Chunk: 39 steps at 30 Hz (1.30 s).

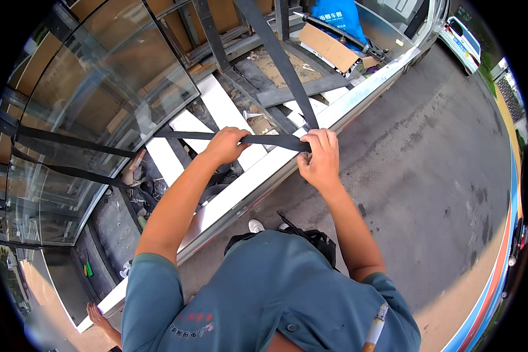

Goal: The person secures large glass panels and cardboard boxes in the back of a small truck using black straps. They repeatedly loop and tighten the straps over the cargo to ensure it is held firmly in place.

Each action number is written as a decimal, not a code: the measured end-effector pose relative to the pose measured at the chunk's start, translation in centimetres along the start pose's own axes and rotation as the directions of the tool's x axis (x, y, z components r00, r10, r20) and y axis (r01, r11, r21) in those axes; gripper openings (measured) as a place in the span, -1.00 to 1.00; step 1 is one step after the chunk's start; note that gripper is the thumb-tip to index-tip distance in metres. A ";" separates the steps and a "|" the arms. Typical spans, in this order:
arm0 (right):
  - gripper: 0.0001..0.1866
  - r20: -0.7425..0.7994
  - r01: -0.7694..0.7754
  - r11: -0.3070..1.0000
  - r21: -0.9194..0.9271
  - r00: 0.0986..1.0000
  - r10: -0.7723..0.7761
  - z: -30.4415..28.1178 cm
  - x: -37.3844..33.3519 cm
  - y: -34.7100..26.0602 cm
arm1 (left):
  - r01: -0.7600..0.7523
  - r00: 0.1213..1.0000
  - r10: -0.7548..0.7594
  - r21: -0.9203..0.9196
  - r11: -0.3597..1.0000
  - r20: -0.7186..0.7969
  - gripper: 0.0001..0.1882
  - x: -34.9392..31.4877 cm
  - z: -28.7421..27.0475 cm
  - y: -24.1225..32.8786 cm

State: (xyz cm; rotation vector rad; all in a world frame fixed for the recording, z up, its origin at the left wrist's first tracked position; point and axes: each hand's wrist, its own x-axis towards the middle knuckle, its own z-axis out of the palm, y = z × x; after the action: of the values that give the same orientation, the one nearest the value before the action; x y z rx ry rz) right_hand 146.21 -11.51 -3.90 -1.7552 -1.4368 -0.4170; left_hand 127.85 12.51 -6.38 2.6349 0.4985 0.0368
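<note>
A flat black strap (274,141) runs taut between my two hands, just over the white side wall (249,179) of a truck bed. My left hand (224,146) is closed round it, and beyond that hand the strap goes left toward a large glass sheet (100,100). My right hand (321,157) pinches the strap at the wall's top edge. From there a black length rises steeply toward the upper frame; my fingers hide how the two lengths meet.
White boards (226,108) and scraps lie in the bed. An open cardboard box (330,47) and a blue bag (339,17) sit at the far right. Another person's hand (97,315) rests on the wall at lower left. A white vehicle (462,44) stands on the pavement.
</note>
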 end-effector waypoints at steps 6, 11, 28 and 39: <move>-0.59 -0.041 -0.005 1.000 0.001 0.999 0.005 -0.2 -0.2 0.7 | 0.028 0.999 -0.027 0.054 0.998 -0.022 -0.72 -1.1 -1.3 0.7; -0.51 0.094 0.030 0.999 -0.019 0.995 -0.028 0.0 0.4 0.8 | 0.106 0.994 -0.105 -0.032 0.994 0.034 -0.73 -2.4 0.5 0.3; 0.09 0.858 0.120 0.918 0.378 0.328 -0.396 4.4 10.3 -1.8 | 0.526 0.792 -0.439 0.110 0.843 -0.423 -0.20 -14.5 -7.9 -9.2; -0.52 0.552 -0.041 0.998 0.038 0.833 0.014 8.3 5.7 -7.6 | 0.527 -0.306 -0.452 -0.545 0.652 -0.838 -0.14 -31.8 -39.5 -33.3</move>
State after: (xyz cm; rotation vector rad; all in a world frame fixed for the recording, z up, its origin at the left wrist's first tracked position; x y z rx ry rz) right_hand 138.89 -1.35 -2.24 -1.9452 -1.7924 0.1686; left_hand 82.59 45.99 16.18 1.5334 2.0970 1.8068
